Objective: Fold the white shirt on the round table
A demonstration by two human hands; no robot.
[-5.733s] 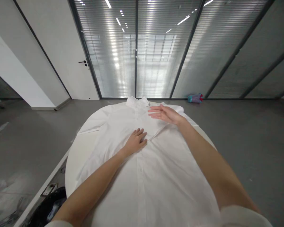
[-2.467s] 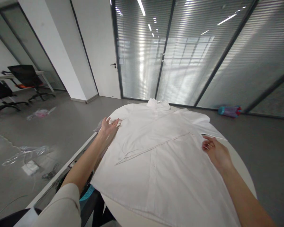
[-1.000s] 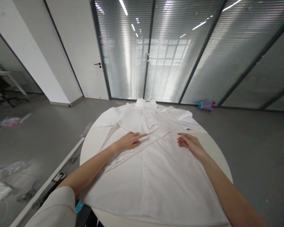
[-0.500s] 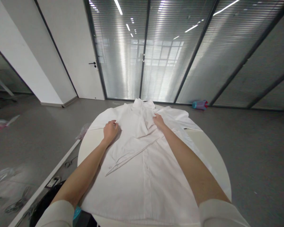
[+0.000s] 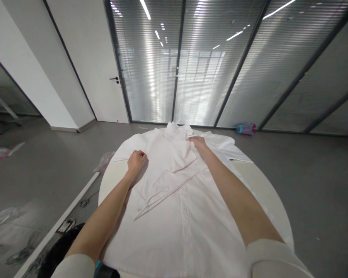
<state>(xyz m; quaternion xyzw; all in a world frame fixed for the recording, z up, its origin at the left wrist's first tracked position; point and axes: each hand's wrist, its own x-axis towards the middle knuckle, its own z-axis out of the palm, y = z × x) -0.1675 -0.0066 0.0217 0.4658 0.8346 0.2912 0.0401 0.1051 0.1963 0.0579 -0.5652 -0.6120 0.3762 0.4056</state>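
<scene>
A white button-up shirt (image 5: 168,231) lies spread over a round, pale table (image 5: 113,181), its collar at the far edge. One sleeve (image 5: 162,193) is folded across the shirt's front, with its cuff toward the lower left. My left hand (image 5: 137,161) is closed at the shirt's left side, fingers curled on the cloth at the fold. Near the collar, on the right, my right hand (image 5: 197,142) pinches the white fabric between thumb and fingers. Another part of the shirt (image 5: 220,143) spreads toward the table's right edge.
Behind the table stand glass panels with blinds (image 5: 150,77) and a white door (image 5: 89,69). A blue and red bundle (image 5: 246,129) lies on the floor by the glass. Plastic bags (image 5: 104,161), cables (image 5: 23,253) and a power socket (image 5: 66,226) are on the left.
My right hand has drawn the fabric slightly to the right, and the bunched cloth near the collar lies flatter. My left hand stays nearly in place, its fingers more curled.
</scene>
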